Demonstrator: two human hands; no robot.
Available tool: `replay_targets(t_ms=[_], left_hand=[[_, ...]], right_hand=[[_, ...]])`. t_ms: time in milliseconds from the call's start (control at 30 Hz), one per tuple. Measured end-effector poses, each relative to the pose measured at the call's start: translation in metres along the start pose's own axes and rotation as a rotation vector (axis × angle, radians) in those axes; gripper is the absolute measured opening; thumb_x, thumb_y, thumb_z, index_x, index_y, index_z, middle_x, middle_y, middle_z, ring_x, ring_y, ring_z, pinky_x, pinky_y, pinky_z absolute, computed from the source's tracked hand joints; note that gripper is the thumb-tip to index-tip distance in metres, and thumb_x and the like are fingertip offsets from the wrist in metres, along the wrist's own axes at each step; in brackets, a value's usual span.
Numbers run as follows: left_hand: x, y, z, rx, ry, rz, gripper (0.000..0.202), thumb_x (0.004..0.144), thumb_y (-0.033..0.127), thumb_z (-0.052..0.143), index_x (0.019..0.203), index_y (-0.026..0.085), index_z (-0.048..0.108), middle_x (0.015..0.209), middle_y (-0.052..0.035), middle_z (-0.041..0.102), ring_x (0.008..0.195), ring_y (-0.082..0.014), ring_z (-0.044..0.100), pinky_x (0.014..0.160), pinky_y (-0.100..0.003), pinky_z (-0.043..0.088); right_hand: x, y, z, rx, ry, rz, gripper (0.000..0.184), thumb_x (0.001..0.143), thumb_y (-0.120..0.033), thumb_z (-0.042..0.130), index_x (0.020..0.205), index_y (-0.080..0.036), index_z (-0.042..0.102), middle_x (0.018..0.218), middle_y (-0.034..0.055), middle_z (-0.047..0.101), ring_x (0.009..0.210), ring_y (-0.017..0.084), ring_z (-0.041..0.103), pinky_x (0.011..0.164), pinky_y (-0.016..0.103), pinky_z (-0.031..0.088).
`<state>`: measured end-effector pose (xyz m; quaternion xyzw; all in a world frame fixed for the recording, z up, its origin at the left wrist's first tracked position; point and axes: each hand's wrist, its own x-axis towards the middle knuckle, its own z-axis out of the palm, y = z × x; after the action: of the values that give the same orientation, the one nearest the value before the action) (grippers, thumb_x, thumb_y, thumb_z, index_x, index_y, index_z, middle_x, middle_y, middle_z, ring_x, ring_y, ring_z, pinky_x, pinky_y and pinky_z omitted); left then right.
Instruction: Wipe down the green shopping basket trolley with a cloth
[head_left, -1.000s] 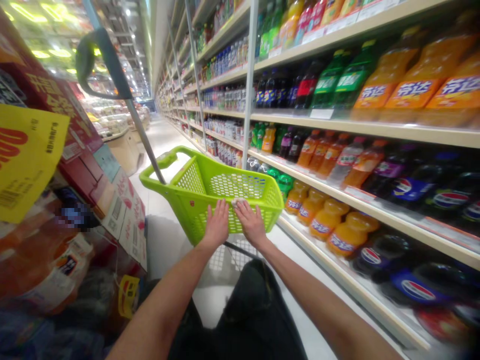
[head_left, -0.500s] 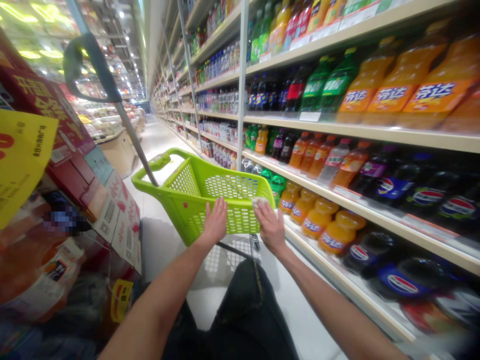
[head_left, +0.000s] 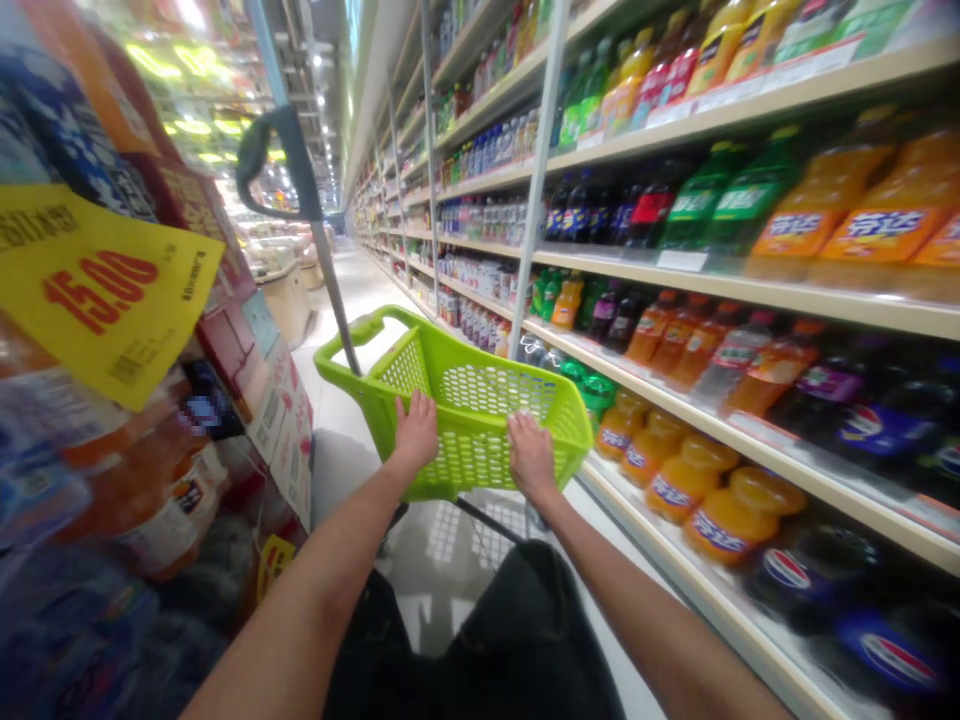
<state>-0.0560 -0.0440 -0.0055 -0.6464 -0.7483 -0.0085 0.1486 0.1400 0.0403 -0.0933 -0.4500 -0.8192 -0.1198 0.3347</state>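
Observation:
In front of me stands a lime-green shopping cart (head_left: 480, 405), its basket perforated and with nothing visible inside. My left hand (head_left: 416, 432) is curled over the near rim towards the handle end, fingers closed on it. Farther right along the same rim, my right hand (head_left: 531, 452) grips with bent fingers. A small pale patch shows at its fingertips, too small to name. The cart's grey pole with a dark looped handle (head_left: 281, 165) rises at the left end.
Shelves (head_left: 750, 280) of soft-drink bottles run along the right, with orange soda bottles (head_left: 731, 510) on the lowest level close to the cart. At left stand stacked cartons (head_left: 281, 420), bottle packs and a yellow price sign (head_left: 112, 290). The aisle floor (head_left: 352, 290) stretches ahead.
The view has turned left, so the cart and shelves sit farther right. My hands, flatter on the cart's side before, now curl over its rim; the left lies nearer the handle end.

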Motion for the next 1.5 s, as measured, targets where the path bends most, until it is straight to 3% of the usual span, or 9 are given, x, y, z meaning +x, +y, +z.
replay_targets(t_ms=[233,433,567,800,967,1100,1200,1367,1500], left_hand=[[-0.033,-0.020,-0.008,0.015,0.016,0.118,0.066,0.074,0.013,0.039,0.139,0.007,0.027,0.148,-0.0127,0.025,0.137,-0.0246,0.017,0.109,-0.057,0.005],[-0.064,-0.047,-0.019,0.033,0.097,0.026,0.061,0.077,0.014,0.035,0.138,0.008,0.030,0.148,-0.0126,0.025,0.137,-0.0236,0.017,0.109,-0.057,0.007],[-0.076,-0.049,-0.025,0.040,0.105,0.025,0.060,0.077,0.018,0.038,0.136,0.006,0.033,0.147,-0.0138,0.027,0.137,-0.0257,0.017,0.109,-0.056,0.009],[-0.095,-0.045,-0.043,0.002,0.073,0.042,0.065,0.073,0.025,0.047,0.134,0.006,0.036,0.144,-0.0160,0.032,0.134,-0.0278,0.022,0.109,-0.057,0.007],[-0.112,-0.058,-0.046,-0.019,0.124,0.019,0.060,0.078,0.021,0.040,0.135,0.005,0.034,0.145,-0.0150,0.031,0.135,-0.0254,0.021,0.109,-0.055,0.009],[-0.118,-0.063,-0.044,-0.004,0.150,0.029,0.061,0.076,0.017,0.038,0.136,0.005,0.032,0.145,-0.0146,0.030,0.136,-0.0247,0.020,0.109,-0.056,0.008],[-0.120,-0.057,-0.043,-0.007,0.143,0.047,0.065,0.074,0.020,0.042,0.136,0.003,0.030,0.146,-0.0157,0.027,0.136,-0.0264,0.017,0.109,-0.057,0.008],[-0.122,-0.047,-0.050,-0.040,0.149,0.047,0.061,0.076,0.021,0.040,0.134,0.005,0.033,0.144,-0.0160,0.033,0.135,-0.0264,0.021,0.109,-0.056,0.010],[-0.129,-0.063,-0.062,-0.094,0.288,-0.046,0.055,0.077,0.020,0.041,0.131,0.010,0.039,0.136,-0.0131,0.045,0.130,-0.0224,0.031,0.111,-0.051,0.009]], right_hand=[[-0.019,0.010,-0.011,-0.066,-0.045,-0.106,0.050,0.077,-0.005,0.037,0.125,-0.016,0.050,0.136,0.0096,0.046,0.128,0.023,0.036,0.102,0.048,0.026],[-0.018,0.010,-0.021,-0.008,-0.108,0.049,0.049,0.078,-0.006,0.033,0.122,-0.017,0.052,0.132,0.0093,0.051,0.124,0.022,0.041,0.099,0.049,0.030],[-0.002,-0.025,-0.021,0.086,-0.099,0.130,0.047,0.077,-0.008,0.035,0.118,-0.015,0.055,0.123,0.0134,0.056,0.116,0.026,0.047,0.095,0.050,0.034],[0.017,-0.129,-0.029,0.272,-0.123,0.007,0.049,0.077,-0.006,0.033,0.122,-0.012,0.051,0.128,0.0141,0.053,0.120,0.024,0.045,0.096,0.048,0.034],[-0.004,-0.112,-0.033,0.235,-0.083,-0.052,0.049,0.080,-0.005,0.033,0.124,-0.016,0.049,0.132,0.0113,0.050,0.123,0.022,0.042,0.102,0.052,0.025],[-0.011,-0.097,-0.037,0.197,-0.086,0.040,0.047,0.082,-0.008,0.033,0.125,-0.015,0.049,0.131,0.0126,0.051,0.120,0.024,0.045,0.099,0.052,0.029],[-0.003,-0.118,-0.040,0.200,-0.070,0.063,0.048,0.080,-0.007,0.033,0.124,-0.013,0.051,0.129,0.0143,0.052,0.120,0.024,0.045,0.097,0.047,0.033],[0.019,-0.174,-0.046,0.335,-0.042,-0.064,0.053,0.074,-0.004,0.036,0.124,-0.012,0.051,0.128,0.0129,0.054,0.120,0.021,0.046,0.098,0.037,0.035],[0.018,-0.178,-0.048,0.350,-0.060,-0.086,0.056,0.073,-0.004,0.035,0.126,-0.016,0.049,0.131,0.0112,0.051,0.123,0.021,0.043,0.100,0.044,0.031]])
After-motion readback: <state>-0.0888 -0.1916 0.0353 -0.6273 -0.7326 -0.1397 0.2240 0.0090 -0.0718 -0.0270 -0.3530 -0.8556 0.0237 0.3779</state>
